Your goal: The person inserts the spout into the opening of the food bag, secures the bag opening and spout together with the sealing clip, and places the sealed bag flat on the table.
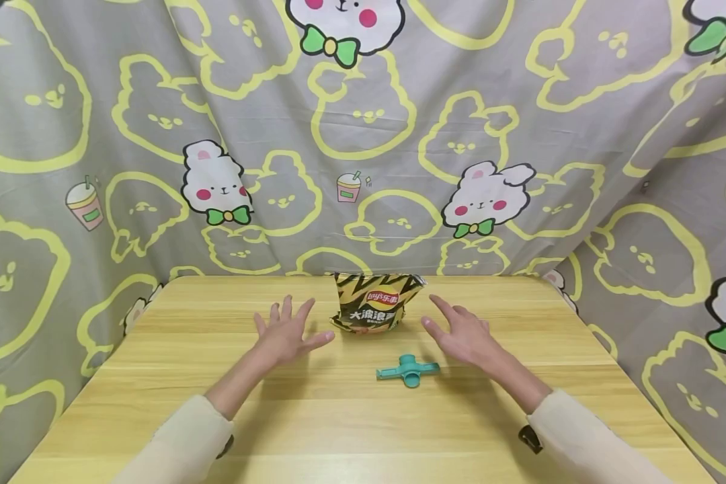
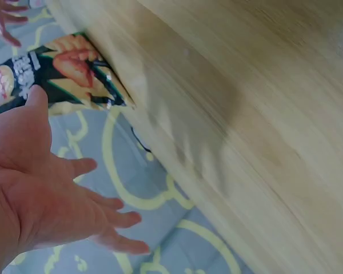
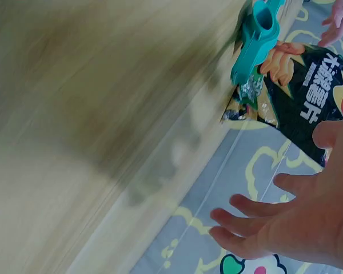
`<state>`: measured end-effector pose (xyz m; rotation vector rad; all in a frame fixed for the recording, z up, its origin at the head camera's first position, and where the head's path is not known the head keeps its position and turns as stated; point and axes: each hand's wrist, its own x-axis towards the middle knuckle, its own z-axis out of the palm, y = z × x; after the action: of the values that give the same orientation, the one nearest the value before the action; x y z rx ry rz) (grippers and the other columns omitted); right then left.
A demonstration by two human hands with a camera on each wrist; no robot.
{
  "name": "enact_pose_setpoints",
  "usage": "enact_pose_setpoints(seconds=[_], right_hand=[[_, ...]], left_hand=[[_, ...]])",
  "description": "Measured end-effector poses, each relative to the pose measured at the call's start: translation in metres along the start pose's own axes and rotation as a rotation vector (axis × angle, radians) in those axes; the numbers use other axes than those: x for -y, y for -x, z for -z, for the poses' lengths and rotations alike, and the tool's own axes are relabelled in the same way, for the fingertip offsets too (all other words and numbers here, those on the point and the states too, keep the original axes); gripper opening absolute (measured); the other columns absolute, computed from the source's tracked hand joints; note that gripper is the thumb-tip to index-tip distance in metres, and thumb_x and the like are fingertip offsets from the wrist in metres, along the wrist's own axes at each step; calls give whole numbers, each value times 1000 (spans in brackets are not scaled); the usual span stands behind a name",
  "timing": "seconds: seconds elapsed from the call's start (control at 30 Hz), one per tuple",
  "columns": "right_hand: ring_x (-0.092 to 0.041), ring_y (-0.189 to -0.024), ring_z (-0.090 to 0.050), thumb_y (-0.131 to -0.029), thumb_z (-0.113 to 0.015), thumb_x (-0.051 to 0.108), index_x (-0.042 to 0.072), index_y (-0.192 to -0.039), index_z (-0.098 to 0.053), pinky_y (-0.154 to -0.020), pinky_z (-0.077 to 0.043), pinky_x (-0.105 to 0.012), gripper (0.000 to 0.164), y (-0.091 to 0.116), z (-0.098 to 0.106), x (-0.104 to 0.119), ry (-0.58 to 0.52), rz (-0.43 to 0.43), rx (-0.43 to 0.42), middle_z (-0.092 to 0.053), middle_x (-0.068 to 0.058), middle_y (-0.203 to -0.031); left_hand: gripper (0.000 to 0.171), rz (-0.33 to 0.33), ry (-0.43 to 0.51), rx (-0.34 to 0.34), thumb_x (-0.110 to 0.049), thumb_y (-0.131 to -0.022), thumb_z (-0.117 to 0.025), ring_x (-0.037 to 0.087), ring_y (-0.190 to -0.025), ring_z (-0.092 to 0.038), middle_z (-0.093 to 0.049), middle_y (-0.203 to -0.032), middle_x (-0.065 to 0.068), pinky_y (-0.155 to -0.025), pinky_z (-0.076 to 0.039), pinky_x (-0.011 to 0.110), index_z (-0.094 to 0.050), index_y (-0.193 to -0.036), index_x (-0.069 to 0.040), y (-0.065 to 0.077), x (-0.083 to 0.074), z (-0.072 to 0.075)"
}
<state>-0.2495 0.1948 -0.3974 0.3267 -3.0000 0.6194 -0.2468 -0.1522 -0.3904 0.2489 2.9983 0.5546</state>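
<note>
A black and yellow Lay's chip bag [image 1: 372, 302] stands upright near the back of the table, its printed front toward me. To its left hovers my left hand [image 1: 283, 334], fingers spread and holding nothing. My right hand [image 1: 467, 336] is on the other side, fingers extended, with a small space between it and the bag. In front of the bag lies a teal bag clip [image 1: 408, 370] with a round spout in its middle. The clip [image 3: 257, 40] also shows in the right wrist view, overlapping the lower part of the chip bag [image 3: 308, 94].
The light wood table [image 1: 314, 430] reaches back to a grey curtain [image 1: 387, 161] printed with yellow outlines and white rabbits. Curtain cloth also hangs along both sides. Hand shadows fall on the tabletop.
</note>
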Motion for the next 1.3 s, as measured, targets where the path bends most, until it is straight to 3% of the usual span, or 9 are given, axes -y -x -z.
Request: enact_pose_setpoints(seconds=[0.17,0.27,0.47,0.63,0.77,1.0,1.3], right_hand=[[-52,-134,-48,-105,-41,53,10,-157,-37,-106,-37,-71,67,1,-2,6,-90,-16,84,-51,-31,-146],[-48,-127,-56,-106,-41,51,5,-152,-44,-106,-43,-64,65,1,-4,7,-126,-17,125,-58,-29,-140],[-40,-116,-65,-107,-39,50,-1,-138,-59,-99,-50,-57,63,2,-5,9,-135,-3,180,-67,-24,-128],[-44,-121,-61,-107,-40,49,-1,-133,-63,-104,-47,-58,61,3,-4,10,-148,-10,222,-65,-24,-132],[-43,-120,-63,-106,-45,45,1,-128,-67,-102,-49,-56,54,2,-6,10,-157,11,240,-67,-23,-130],[-27,-101,-68,-103,-57,34,9,-119,-72,-85,-56,-46,33,4,-5,8,-176,40,295,-73,-13,-115],[-20,-89,-66,-100,-62,29,9,-113,-73,-76,-54,-40,26,8,-3,8,-192,51,351,-73,-8,-104]], left_hand=[[95,-47,37,49,-69,-93,-55,56,-143,-33,-34,-156,34,-109,-17,82,-27,-160,-8,5,-9,-2],[94,-63,48,91,-68,-94,-55,50,-136,-48,-49,-148,30,-108,-29,77,-32,-156,-1,6,-14,-2],[64,-108,66,139,-49,-98,-62,43,-118,-64,-67,-126,26,-103,-50,55,-60,-130,7,6,-25,-5],[39,-168,60,150,-33,-99,-67,37,-109,-69,-73,-114,20,-97,-54,49,-70,-113,3,6,-35,-8],[30,-205,63,170,-29,-98,-67,34,-103,-70,-74,-110,17,-95,-55,48,-73,-107,0,6,-43,-11],[24,-254,84,202,-25,-97,-68,32,-98,-70,-75,-103,14,-92,-55,49,-74,-103,-3,0,-54,-22],[23,-264,154,198,-21,-96,-68,30,-94,-70,-75,-106,15,-90,-56,48,-72,-109,-2,-4,-65,-35]])
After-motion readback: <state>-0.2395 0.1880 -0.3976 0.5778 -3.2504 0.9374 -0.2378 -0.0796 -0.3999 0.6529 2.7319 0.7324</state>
